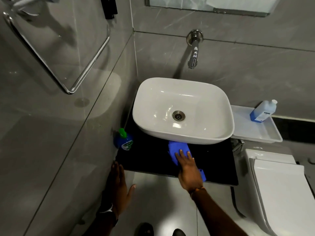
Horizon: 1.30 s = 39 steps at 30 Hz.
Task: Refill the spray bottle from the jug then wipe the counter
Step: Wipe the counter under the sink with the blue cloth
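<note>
My right hand lies flat with straight fingers on a blue cloth, pressing it onto the black counter just in front of the white basin. A corner of the cloth shows by my wrist. My left hand is open, fingers straight, beside the counter's front left corner and holds nothing. A blue spray bottle with a green top stands at the counter's left edge against the wall. The blue jug with a white cap stands on a white tray to the right.
A chrome tap sticks out of the wall above the basin. A white toilet stands at the right, close to the counter's edge. A glass panel with a chrome rail fills the left side. My shoes show at the bottom.
</note>
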Available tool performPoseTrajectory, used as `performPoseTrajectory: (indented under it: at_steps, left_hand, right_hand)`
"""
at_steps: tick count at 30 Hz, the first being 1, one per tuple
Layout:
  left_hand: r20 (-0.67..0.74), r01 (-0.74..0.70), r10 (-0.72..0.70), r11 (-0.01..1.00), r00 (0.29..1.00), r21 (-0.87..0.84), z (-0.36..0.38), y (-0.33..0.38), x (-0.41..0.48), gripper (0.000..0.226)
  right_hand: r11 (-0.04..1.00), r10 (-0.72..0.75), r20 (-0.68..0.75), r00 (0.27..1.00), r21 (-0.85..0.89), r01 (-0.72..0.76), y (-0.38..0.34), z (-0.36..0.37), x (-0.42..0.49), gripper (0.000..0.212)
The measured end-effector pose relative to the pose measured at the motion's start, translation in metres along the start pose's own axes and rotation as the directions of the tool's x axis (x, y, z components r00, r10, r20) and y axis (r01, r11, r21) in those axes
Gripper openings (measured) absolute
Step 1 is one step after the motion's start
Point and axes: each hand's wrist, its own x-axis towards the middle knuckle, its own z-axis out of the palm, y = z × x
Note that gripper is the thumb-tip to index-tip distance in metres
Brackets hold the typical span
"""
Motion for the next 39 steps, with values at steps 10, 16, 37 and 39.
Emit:
performPoseTrajectory:
  at_steps: [10, 16, 37, 39]
  left_hand:
    - [-0.046, -0.011, 0.01, 0.999, 0.999, -0.033, 0.004, 0.029, 0.007, 0.098]
    - [0.005, -0.055, 0.055, 0.997, 0.998, 0.06, 0.013, 0.06, 0.001, 0.095]
    - [0.171, -0.39, 0.362, 0.904, 0.916, 0.174, 0.081, 0.233, 0.006, 0.094]
    - [0.203, -0.399, 0.362, 0.898, 0.91, 0.185, 0.087, 0.258, 0.011, 0.094]
  right_hand:
    - [0.996, 0.061, -0.121, 0.991, 0.065, -0.054, 0.101, -0.05, -0.039, 0.079]
    - [0.981, 0.187, -0.1, 0.977, 0.077, -0.179, 0.063, -0.043, -0.006, 0.086]
    - [0.995, 0.096, -0.035, 0.995, -0.001, -0.096, 0.142, -0.073, -0.047, 0.085]
    - [1.0, 0.01, -0.011, 1.0, -0.018, -0.01, 0.156, -0.075, -0.063, 0.09]
